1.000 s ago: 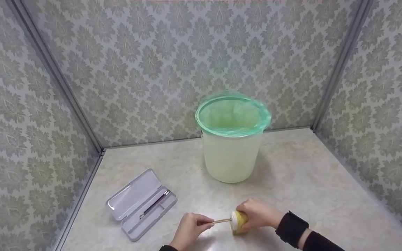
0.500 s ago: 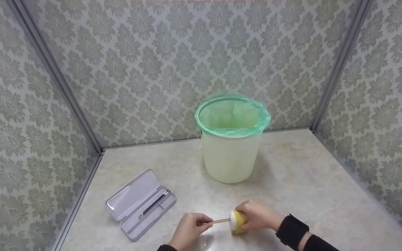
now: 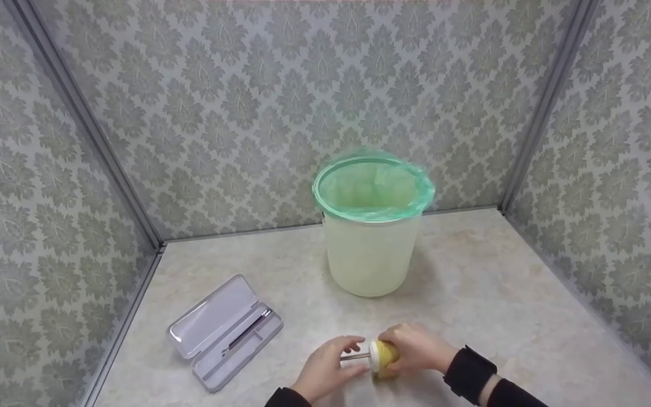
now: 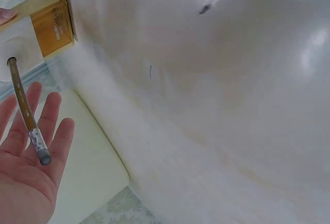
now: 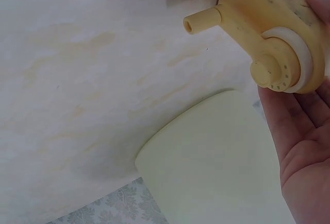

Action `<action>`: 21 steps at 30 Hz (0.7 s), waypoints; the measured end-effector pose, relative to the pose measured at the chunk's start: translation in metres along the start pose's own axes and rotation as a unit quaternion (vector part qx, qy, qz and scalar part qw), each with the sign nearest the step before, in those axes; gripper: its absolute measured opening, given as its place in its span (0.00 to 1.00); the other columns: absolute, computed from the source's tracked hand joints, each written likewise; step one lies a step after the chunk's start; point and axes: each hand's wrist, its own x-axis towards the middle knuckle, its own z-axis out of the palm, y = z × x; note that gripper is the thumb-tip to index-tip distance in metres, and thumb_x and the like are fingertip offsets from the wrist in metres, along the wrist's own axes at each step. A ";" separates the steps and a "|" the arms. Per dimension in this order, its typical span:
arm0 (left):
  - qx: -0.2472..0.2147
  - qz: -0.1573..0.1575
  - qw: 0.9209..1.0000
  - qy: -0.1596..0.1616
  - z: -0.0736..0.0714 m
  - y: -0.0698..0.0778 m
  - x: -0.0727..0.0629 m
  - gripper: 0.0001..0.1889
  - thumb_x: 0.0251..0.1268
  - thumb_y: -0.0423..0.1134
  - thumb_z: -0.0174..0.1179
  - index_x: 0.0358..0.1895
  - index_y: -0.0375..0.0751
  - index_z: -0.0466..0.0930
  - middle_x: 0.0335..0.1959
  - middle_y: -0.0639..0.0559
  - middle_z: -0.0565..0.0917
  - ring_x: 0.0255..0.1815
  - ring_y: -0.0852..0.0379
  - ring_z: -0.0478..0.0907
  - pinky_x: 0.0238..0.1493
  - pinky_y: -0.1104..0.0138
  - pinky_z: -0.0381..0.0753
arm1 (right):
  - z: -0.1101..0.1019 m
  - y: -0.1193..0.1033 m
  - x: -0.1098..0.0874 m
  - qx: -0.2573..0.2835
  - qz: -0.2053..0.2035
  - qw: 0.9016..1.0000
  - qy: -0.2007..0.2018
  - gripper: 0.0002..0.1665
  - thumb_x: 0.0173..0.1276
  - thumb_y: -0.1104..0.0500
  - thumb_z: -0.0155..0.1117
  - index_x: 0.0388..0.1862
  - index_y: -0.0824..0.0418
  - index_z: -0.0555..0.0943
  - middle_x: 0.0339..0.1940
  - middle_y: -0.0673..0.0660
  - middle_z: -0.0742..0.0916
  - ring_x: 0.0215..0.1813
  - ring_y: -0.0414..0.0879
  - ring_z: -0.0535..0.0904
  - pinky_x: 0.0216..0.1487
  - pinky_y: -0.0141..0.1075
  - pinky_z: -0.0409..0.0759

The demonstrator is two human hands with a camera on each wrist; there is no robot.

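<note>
In the head view my right hand [image 3: 416, 346] grips a yellow hand-crank pencil sharpener [image 3: 385, 359] at the front of the table. Its crank arm with a knob [image 5: 202, 20] faces the right wrist camera, fingers below the body and a fingertip on top. A pencil [image 4: 21, 100] sticks out of the hole in the sharpener's white front, its ferrule and grey end outward. Around that pencil, my left hand [image 3: 328, 366] has its fingers spread and loose; the left wrist view shows the pencil passing in front of the palm, not pinched.
An open pencil case [image 3: 212, 328] lies on the left, with a dark pencil [image 3: 249, 330] in its tray. Behind the hands stands a pale bin [image 3: 373, 257] with a green liner [image 3: 373, 213]. Small dark crumbs [image 4: 205, 9] lie on the tabletop. Patterned panels enclose the back and sides.
My left fingers, which pinched the pencil's end, have opened and the hand has moved right, closer to the sharpener. My right hand keeps its grip in about the same place.
</note>
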 end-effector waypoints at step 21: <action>0.097 -0.037 0.994 -0.018 0.024 0.012 0.018 0.30 0.62 0.71 0.61 0.62 0.62 0.80 0.29 0.64 0.80 0.25 0.70 0.69 0.27 0.70 0.67 | 0.000 0.001 -0.001 0.011 0.012 1.000 -0.003 0.21 0.54 0.44 0.81 0.42 0.54 0.87 0.33 0.46 0.89 0.32 0.30 0.75 0.34 0.25 0.72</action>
